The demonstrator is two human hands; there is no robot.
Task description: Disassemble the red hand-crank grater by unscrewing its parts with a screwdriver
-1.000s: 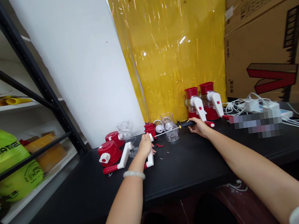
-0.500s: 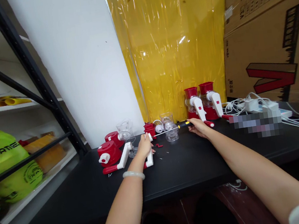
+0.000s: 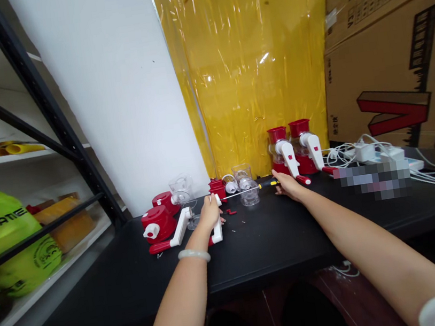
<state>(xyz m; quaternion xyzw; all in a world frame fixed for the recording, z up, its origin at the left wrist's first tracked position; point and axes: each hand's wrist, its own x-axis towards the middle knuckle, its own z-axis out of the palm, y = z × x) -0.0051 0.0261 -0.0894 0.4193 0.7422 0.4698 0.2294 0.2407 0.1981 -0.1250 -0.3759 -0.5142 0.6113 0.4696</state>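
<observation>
My left hand (image 3: pixel 210 213) is closed around a white crank handle (image 3: pixel 218 231) whose grip end is red. In my right hand (image 3: pixel 286 185) is a screwdriver (image 3: pixel 268 183) with a black and yellow handle, held near its back end. Its long thin shaft points left, and the tip meets the white end of the crank handle beside my left fingers. To the left lies another crank handle (image 3: pixel 181 228), white with a red grip, near a red grinder base (image 3: pixel 158 223). Small red parts (image 3: pixel 230 212) and a few screws (image 3: pixel 243 222) lie between my hands.
Behind the screwdriver stand clear plastic housings (image 3: pixel 249 193) and a red hopper (image 3: pixel 217 188). Two assembled red and white grinders (image 3: pixel 279 149) are at the back right, beside tangled white cables and chargers (image 3: pixel 365 152). A large cardboard box (image 3: pixel 385 64) borders the right; shelving (image 3: pixel 53 116) the left.
My right fingers have shifted slightly on the screwdriver handle, showing more of its yellow marking. The left hand and crank handle stay almost in place.
</observation>
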